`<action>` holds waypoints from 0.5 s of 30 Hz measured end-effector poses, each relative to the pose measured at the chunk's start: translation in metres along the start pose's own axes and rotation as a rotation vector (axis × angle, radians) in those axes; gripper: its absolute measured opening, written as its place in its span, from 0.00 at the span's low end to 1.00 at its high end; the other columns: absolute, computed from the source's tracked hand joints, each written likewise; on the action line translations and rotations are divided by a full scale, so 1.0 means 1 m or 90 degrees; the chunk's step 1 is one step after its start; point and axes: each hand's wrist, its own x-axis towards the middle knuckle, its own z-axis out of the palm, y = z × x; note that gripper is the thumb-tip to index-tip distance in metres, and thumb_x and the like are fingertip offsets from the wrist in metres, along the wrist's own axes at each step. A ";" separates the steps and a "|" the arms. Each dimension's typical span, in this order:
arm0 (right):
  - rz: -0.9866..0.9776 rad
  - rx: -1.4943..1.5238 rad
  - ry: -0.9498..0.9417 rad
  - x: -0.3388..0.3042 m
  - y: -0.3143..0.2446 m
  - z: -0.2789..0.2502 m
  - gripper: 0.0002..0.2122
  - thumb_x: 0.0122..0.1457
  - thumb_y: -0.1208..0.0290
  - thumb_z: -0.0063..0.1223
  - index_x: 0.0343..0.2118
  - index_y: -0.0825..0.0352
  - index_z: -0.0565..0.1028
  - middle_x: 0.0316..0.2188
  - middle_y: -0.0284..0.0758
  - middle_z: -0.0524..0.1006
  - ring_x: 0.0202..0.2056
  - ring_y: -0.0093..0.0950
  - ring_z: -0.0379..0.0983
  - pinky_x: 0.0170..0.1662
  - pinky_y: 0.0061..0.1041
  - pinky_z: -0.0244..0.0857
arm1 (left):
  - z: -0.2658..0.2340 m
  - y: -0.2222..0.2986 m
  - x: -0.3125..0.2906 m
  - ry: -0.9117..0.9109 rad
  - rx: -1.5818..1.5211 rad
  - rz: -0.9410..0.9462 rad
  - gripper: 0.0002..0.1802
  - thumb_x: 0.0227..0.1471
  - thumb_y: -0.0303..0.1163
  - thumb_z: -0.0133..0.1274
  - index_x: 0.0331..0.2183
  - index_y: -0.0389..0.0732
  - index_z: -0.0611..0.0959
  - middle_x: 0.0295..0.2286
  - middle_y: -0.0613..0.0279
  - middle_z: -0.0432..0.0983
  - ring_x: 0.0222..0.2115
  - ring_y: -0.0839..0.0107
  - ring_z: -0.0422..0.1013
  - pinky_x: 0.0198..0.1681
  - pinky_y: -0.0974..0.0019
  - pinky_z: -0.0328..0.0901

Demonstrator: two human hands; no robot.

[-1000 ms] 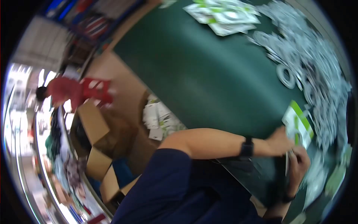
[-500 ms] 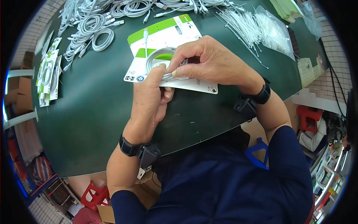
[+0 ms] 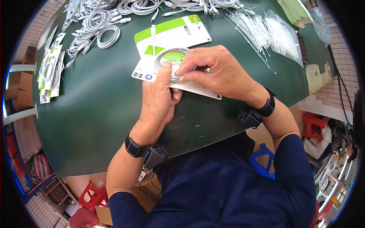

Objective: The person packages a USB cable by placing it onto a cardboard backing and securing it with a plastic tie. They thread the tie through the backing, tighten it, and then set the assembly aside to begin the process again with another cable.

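My left hand [image 3: 156, 95] holds a coiled light-grey USB cable [image 3: 156, 60] against a white and green packaging card [image 3: 143, 69]. Its thumb presses on the coil from above, and its fingers curl beneath the card. One plug end of the cable sticks up from the coil toward the far side. My right hand [image 3: 222, 72] is closed in a pinch at the coil's lower right, thumb and forefinger together; its fingers hide just what they grip there. A second white and green card [image 3: 173, 32] lies on the table just beyond.
Many coiled cables [image 3: 93, 24] lie along the far side of the green table [image 3: 87, 133]. White cable ties [image 3: 249, 32] and a clear bag [image 3: 283, 38] are at far right, with stacked cards [image 3: 292, 11] behind. Carded cables [image 3: 51, 72] are piled at left.
Both hands, with the cable and card, appear slightly lower and farther right in the view, while the whole scene has shifted a little. The right thumb and forefinger stay pinched at the coil.
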 end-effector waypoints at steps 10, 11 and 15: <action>0.003 -0.023 0.008 0.003 -0.006 0.000 0.05 0.53 0.80 0.65 0.33 0.69 0.83 0.29 0.35 0.82 0.31 0.25 0.77 0.36 0.22 0.70 | 0.002 -0.003 0.000 -0.006 -0.014 0.043 0.13 0.66 0.34 0.46 0.48 0.36 0.73 0.29 0.63 0.74 0.15 0.82 0.63 0.13 0.77 0.56; -0.021 -0.023 -0.003 0.002 -0.004 -0.001 0.05 0.53 0.80 0.65 0.33 0.69 0.83 0.30 0.35 0.82 0.31 0.26 0.78 0.36 0.23 0.70 | 0.003 -0.004 -0.001 -0.012 -0.015 0.046 0.13 0.66 0.34 0.46 0.48 0.36 0.73 0.29 0.63 0.74 0.15 0.82 0.63 0.13 0.77 0.56; -0.103 -0.075 -0.023 0.002 0.006 -0.001 0.05 0.53 0.79 0.65 0.33 0.69 0.82 0.32 0.36 0.82 0.32 0.28 0.78 0.37 0.25 0.71 | 0.001 -0.011 0.001 0.058 0.120 0.138 0.15 0.62 0.29 0.48 0.49 0.35 0.73 0.29 0.64 0.74 0.16 0.82 0.64 0.13 0.77 0.57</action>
